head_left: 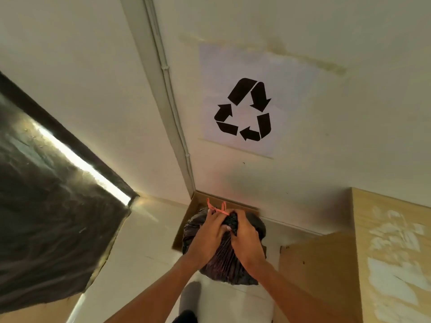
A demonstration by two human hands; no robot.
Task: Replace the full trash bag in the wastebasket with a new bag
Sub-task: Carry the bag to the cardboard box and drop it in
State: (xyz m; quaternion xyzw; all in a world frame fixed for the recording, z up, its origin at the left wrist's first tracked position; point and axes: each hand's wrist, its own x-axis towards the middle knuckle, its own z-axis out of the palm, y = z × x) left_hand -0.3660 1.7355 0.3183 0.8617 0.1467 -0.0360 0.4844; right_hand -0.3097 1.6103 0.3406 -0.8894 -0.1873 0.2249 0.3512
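Observation:
A full black trash bag (224, 264) bulges out of a white wastebasket (231, 304) low in the middle of the view. Its gathered neck carries an orange drawstring (218, 208) whose loops stick up behind my fingers. My left hand (207, 238) grips the neck from the left, fingertips at the drawstring. My right hand (245, 238) grips the bunched plastic from the right. The two hands touch each other on top of the bag. The rim of the wastebasket is mostly hidden by the bag.
A brown cardboard box (198, 206) stands in the wall corner right behind the bag. A wooden cabinet (384, 252) rises at the right. A sheet with a black recycling sign (242, 108) hangs on the wall. Dark plastic sheeting (46, 206) covers the left side.

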